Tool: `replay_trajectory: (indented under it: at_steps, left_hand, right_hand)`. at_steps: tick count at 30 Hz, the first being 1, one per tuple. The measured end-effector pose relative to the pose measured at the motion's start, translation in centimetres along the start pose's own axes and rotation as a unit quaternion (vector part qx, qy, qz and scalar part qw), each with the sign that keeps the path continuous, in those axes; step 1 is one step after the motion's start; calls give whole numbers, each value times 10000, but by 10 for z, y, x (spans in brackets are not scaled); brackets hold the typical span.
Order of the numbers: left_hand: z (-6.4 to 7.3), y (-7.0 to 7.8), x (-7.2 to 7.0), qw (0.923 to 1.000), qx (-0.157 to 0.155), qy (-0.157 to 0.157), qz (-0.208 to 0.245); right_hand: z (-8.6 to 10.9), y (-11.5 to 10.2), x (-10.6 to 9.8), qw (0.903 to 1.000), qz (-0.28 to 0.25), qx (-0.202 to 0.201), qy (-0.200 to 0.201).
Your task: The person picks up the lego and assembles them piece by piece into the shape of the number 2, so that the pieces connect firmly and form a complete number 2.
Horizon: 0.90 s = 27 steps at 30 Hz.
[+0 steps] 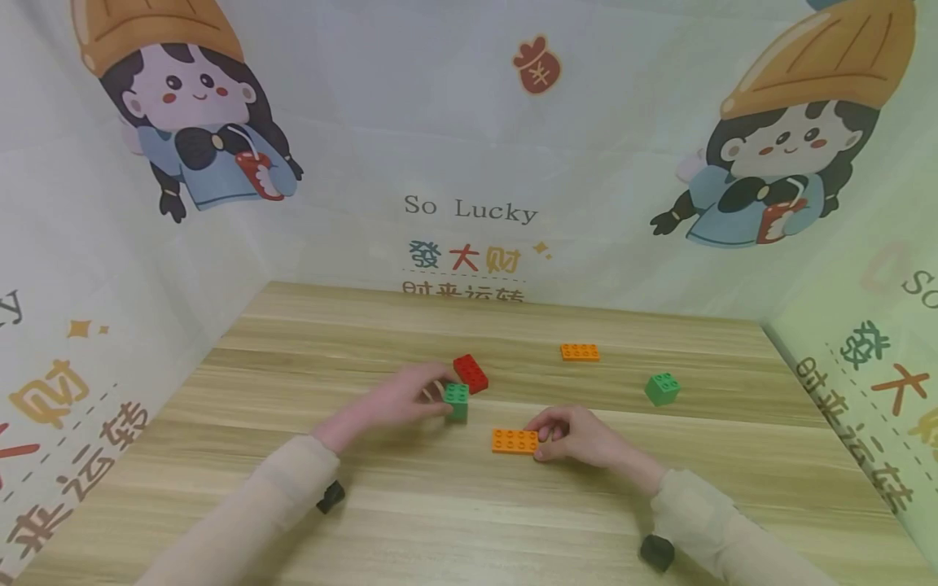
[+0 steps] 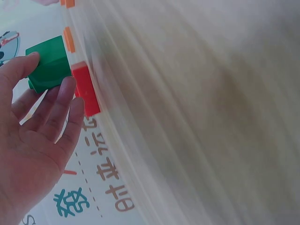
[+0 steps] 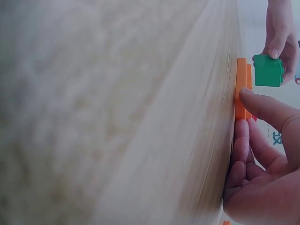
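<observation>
My left hand (image 1: 410,396) pinches a green toy brick (image 1: 457,401) between thumb and fingers; in the left wrist view the brick (image 2: 49,64) is clear of the tabletop. Just behind it a red brick (image 1: 471,373) lies on the table. To the right, my right hand (image 1: 579,437) grips the right end of a flat orange brick (image 1: 515,441), studs up on the table. The right wrist view shows thumb and fingers around this orange brick (image 3: 242,89), with the green brick (image 3: 268,71) held a little beyond it.
A second flat orange brick (image 1: 580,352) lies farther back. Another green brick (image 1: 663,389) stands at the right. The wooden table (image 1: 410,521) is enclosed by printed cloth walls (image 1: 352,146) at the back and both sides.
</observation>
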<state>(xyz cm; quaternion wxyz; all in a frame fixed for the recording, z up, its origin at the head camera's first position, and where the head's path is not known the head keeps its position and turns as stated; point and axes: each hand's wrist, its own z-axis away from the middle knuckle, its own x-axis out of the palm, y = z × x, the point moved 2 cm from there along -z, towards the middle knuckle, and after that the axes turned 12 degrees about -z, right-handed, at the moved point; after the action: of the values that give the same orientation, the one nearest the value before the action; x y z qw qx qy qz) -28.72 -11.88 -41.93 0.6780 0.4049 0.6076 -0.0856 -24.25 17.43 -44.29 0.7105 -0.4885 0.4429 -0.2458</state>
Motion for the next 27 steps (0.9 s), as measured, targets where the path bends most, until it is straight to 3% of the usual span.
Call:
replay_trajectory:
  at_steps: [14,27]
  left_hand:
    - [-5,18,16,9993,-81,8,362]
    - [-7,35,22,9988,-13,41,484]
  right_hand:
    - [-1,-1,2,9996,10,143,228]
    - [-2,-2,3,9995,-39,148,264]
